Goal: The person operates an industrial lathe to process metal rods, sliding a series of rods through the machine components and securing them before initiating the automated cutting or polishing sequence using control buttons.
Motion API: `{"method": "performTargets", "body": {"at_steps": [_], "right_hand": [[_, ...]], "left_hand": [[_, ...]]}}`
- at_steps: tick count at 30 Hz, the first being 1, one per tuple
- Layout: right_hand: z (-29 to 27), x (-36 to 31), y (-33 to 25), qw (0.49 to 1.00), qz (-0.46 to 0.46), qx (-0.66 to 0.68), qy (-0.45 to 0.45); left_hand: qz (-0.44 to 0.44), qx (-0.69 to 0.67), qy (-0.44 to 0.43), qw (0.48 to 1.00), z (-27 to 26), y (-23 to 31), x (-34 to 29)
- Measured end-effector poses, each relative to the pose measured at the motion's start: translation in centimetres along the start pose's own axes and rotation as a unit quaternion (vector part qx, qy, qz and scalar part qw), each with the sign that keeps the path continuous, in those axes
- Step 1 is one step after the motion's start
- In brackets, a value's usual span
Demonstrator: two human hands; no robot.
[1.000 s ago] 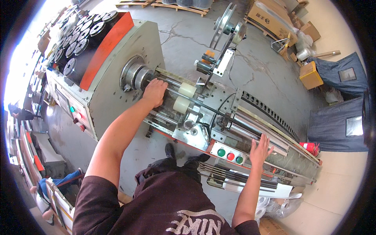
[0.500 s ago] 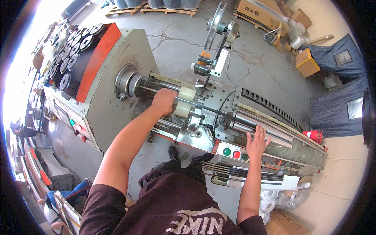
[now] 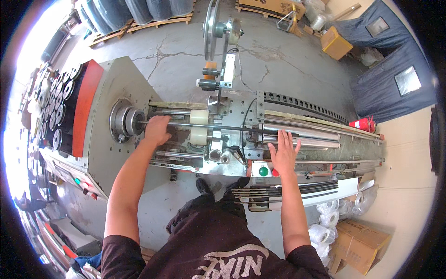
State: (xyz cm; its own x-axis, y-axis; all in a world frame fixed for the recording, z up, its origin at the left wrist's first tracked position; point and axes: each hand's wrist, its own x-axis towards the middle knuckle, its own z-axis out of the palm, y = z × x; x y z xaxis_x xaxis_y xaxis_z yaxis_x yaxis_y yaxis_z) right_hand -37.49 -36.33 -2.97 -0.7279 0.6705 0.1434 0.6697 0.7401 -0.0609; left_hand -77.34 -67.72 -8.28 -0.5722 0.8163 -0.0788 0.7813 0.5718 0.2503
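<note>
Rod [image 3: 216, 126] lies lengthwise over the machine, left end at the mouth of the steel chuck [image 3: 127, 122], dark right part running over the carriage plate [image 3: 237, 108] toward the pair of bright steel bars [image 3: 316, 135]. It passes between two white rollers [image 3: 200, 116], one on the far side, one on the near.

Left hand [image 3: 158, 130]: curled round the rod just right of the chuck – fingers over the top. Right hand [image 3: 284, 151]: not grasping, fingers spread, at the rod's dark right end; can't tell if the fingertips touch it.

Right wrist is just beside the button panel – green button [image 3: 263, 171] in full view, red button [image 3: 275, 172] partly covered by the arm. Spare dark rods [image 3: 302, 188] lie side by side near the machine's front edge. Grooved wheel [image 3: 211, 32] on its stand, far side. Red extinguisher [image 3: 363, 124] near the machine's right end.
</note>
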Motion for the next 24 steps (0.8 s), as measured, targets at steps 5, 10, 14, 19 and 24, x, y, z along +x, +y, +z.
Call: {"method": "performTargets", "body": {"at_steps": [5,10,14,19,24], "right_hand": [[-1.5,-0.4,-1.9,0.878,0.087,0.471,-0.011],[-3.4,-0.5,-4.2,0.412,0.146,0.897,-0.074],[-4.0,-0.6,-5.7,0.37,0.14,0.914,-0.094],[-3.1,-0.7,-8.2,0.472,0.189,0.857,-0.082],[-1.1,-1.2,-10.1,0.588,0.223,0.772,-0.086]], "left_hand": [[0.011,0.008,-0.023,1.0,0.1,-0.7,0.7],[0.004,-0.001,-0.066,0.998,0.7,2.2,2.1],[0.024,-0.003,-0.063,0.998,1.0,4.6,2.2],[0.056,-0.007,-0.039,0.998,1.1,5.3,1.9],[0.04,-0.031,-0.043,0.998,0.5,2.8,1.5]]}}
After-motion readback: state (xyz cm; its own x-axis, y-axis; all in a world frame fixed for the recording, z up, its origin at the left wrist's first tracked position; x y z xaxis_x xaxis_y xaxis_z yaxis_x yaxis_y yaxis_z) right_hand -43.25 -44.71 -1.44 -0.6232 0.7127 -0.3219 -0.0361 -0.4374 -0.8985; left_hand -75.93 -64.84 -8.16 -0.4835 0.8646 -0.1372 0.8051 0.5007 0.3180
